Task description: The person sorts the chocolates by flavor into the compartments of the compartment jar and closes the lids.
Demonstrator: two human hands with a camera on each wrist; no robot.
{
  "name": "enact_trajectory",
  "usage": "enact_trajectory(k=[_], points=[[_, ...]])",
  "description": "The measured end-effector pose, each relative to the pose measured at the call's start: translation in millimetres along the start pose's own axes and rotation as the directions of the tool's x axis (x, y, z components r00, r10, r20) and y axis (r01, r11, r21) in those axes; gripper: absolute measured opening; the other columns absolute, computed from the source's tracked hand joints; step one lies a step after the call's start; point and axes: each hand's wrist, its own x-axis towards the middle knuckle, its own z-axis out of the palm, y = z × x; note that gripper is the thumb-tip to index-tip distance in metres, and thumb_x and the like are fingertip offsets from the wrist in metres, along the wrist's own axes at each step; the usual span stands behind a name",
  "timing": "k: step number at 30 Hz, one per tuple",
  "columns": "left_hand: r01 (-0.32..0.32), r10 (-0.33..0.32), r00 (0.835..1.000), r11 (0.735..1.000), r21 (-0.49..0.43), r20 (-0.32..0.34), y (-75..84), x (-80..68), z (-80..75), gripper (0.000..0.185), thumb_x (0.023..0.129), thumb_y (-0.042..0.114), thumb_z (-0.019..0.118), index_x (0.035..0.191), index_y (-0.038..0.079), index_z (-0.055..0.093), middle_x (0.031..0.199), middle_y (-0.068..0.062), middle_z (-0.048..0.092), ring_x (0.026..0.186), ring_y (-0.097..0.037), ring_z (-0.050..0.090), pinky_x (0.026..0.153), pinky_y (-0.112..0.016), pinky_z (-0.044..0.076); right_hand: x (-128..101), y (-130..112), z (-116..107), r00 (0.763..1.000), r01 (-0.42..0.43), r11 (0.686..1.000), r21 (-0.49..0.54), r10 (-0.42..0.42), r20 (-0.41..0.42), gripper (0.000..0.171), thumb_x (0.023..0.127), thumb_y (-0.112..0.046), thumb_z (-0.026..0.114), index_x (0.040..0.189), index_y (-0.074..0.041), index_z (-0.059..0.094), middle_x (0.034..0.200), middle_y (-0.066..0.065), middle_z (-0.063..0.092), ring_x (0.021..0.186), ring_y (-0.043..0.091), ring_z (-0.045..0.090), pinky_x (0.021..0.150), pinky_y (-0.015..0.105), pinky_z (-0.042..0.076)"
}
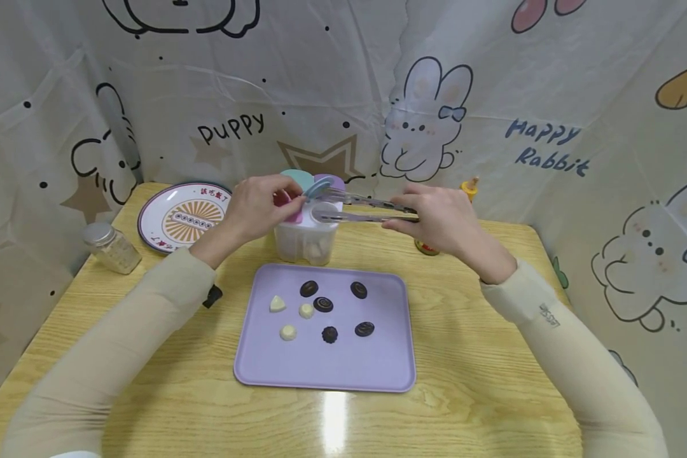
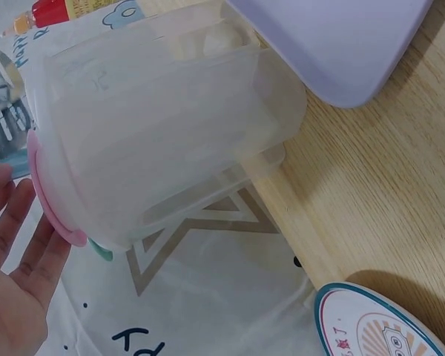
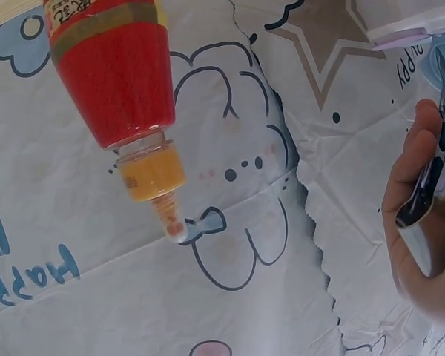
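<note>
A clear plastic storage box [image 1: 303, 245] with colored flip lids stands behind the tray. My left hand [image 1: 257, 207] pinches the raised blue lid [image 1: 319, 186] at the box's top. Metal tongs [image 1: 372, 218] are gripped by my right hand [image 1: 443, 216], with their tips at the white top of the box under that lid. Through the box wall, pale pieces [image 1: 316, 248] show at the bottom. On the lilac tray [image 1: 320, 375] lie several dark chocolates [image 1: 323, 304] and 3 white ones [image 1: 288, 332]. Whether the tong tips hold anything cannot be made out.
A round printed plate [image 1: 154, 219] and a glass jar with a metal lid [image 1: 111, 248] are at the left. A red sauce bottle with a yellow cap [image 3: 119, 81] stands behind my right hand. Part of a black object [image 1: 212, 296] shows beside the left sleeve. Printed curtains surround the table.
</note>
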Motion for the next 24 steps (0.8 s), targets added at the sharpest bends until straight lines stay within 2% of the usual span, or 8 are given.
enact_trajectory(k=[5,10,14,17,24], points=[[0.005,-0.005,1.0,1.0,-0.003,0.004,0.2,0.2,0.4,0.015,0.098,0.024,0.074,0.103,0.011,0.077,0.093,-0.009,0.08,0.082,-0.024,0.075,0.073,-0.039,0.057,-12,0,-2,1.0,-0.007,1.0,0.029,0.007,-0.018,0.05,0.09,-0.049,0.081,0.122,-0.011,0.079,0.103,0.007,0.076,0.059,0.016,0.059,0.047,0.029,0.037],[0.003,-0.003,1.0,1.0,-0.003,0.003,-0.3,0.0,0.7,0.015,0.099,0.024,0.074,0.103,0.01,0.077,0.093,-0.009,0.08,0.082,-0.024,0.074,0.073,-0.038,0.056,-24,-5,-2,1.0,0.01,0.999,0.048,-0.01,0.001,0.048,0.088,-0.047,0.084,0.119,-0.011,0.08,0.101,0.007,0.076,0.067,0.019,0.067,0.053,0.032,0.048],[0.0,0.0,1.0,1.0,-0.006,0.002,-0.3,0.1,1.0,0.015,0.099,0.024,0.074,0.103,0.01,0.077,0.093,-0.009,0.079,0.082,-0.023,0.073,0.072,-0.036,0.055,-34,-13,0,0.999,0.029,0.997,0.076,-0.031,0.032,0.042,0.087,-0.038,0.084,0.118,-0.01,0.08,0.1,0.007,0.075,0.064,0.015,0.059,0.053,0.027,0.045],[0.0,0.0,1.0,1.0,-0.005,0.0,-0.6,0.2,1.3,0.015,0.099,0.024,0.074,0.103,0.01,0.077,0.092,-0.009,0.079,0.081,-0.023,0.073,0.071,-0.036,0.054,-41,-18,2,0.998,0.055,0.995,0.088,-0.056,0.014,0.039,0.085,-0.034,0.084,0.116,-0.01,0.08,0.099,0.007,0.075,0.061,0.013,0.057,0.052,0.025,0.043],[-0.003,0.003,1.0,1.0,-0.008,-0.015,-1.6,0.2,2.0,0.013,0.098,0.024,0.074,0.1,0.011,0.078,0.09,-0.008,0.08,0.08,-0.024,0.074,0.072,-0.038,0.056,-59,-27,15,0.982,0.168,0.986,0.011,-0.166,-0.089,0.039,0.08,-0.041,0.09,0.107,-0.014,0.081,0.094,0.002,0.078,0.066,0.013,0.069,0.046,0.024,0.042]])
